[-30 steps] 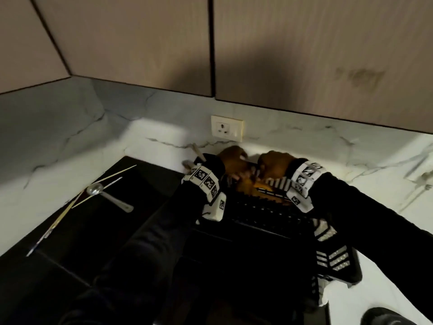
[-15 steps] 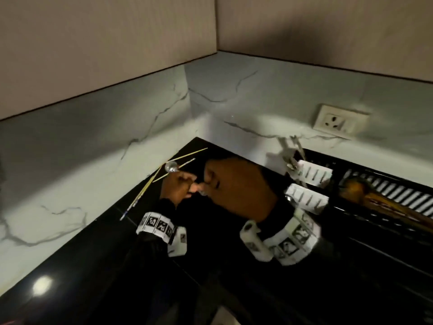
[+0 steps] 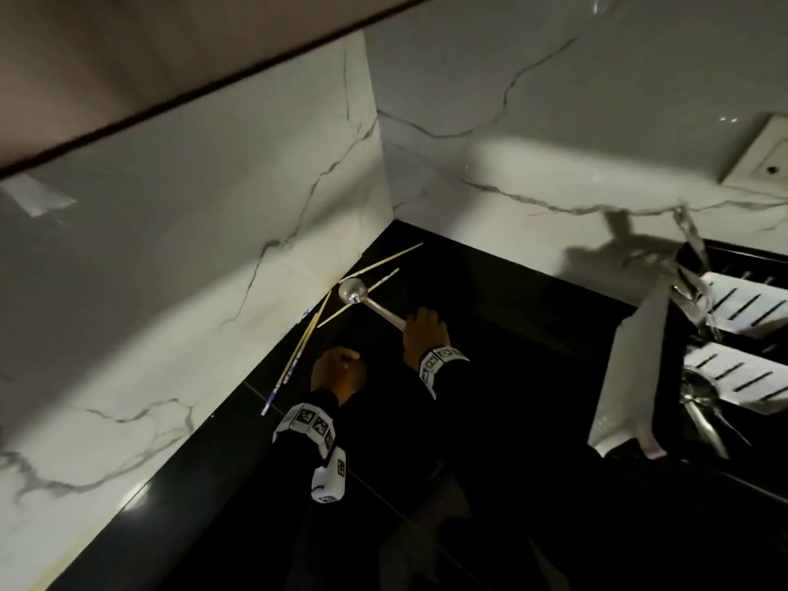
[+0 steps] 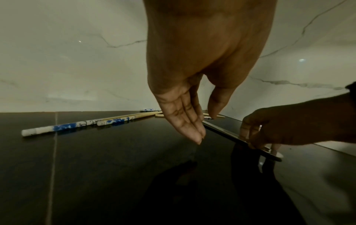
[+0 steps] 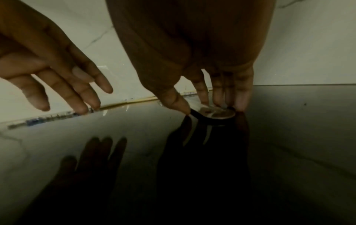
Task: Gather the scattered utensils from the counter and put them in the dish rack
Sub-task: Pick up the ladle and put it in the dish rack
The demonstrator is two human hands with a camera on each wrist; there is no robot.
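A metal spoon (image 3: 351,290) lies in the corner of the black counter (image 3: 511,334), its round bowl over a few thin chopsticks (image 3: 370,266). My right hand (image 3: 420,324) pinches the end of the spoon's handle (image 5: 217,115) between thumb and fingers (image 5: 239,99). My left hand (image 3: 341,364) hovers just left of it, fingers (image 4: 192,130) straight and pointing down, holding nothing. Two blue-patterned chopsticks (image 4: 77,125) lie along the left wall. The dish rack (image 3: 725,300) stands at the right edge.
White marble walls (image 3: 213,249) close the corner on the left and at the back. The rack's white cutlery holders (image 3: 746,373) hold some metal utensils. A wall socket (image 3: 763,159) sits above the rack.
Both hands left the dish rack and moved left to the corner. My right hand has taken hold of the spoon's handle; my left hand has drawn back, open.
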